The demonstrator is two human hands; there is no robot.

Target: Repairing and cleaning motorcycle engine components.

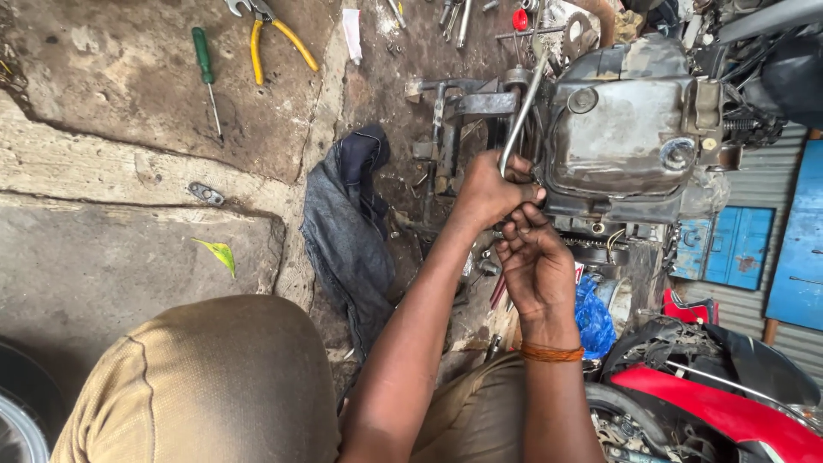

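**Two hands on a bar at the engine**

We see the left hand (490, 190) closed tight around the lower end of a long bent grey metal bar (520, 116), which slants up along the grimy grey motorcycle engine case (619, 129). The right hand (533, 261), curled just below and touching it, appears to brace the grip. A green-handled screwdriver (205, 73) and yellow-handled pliers (273, 36) lie well apart on the cracked concrete floor (103, 214).
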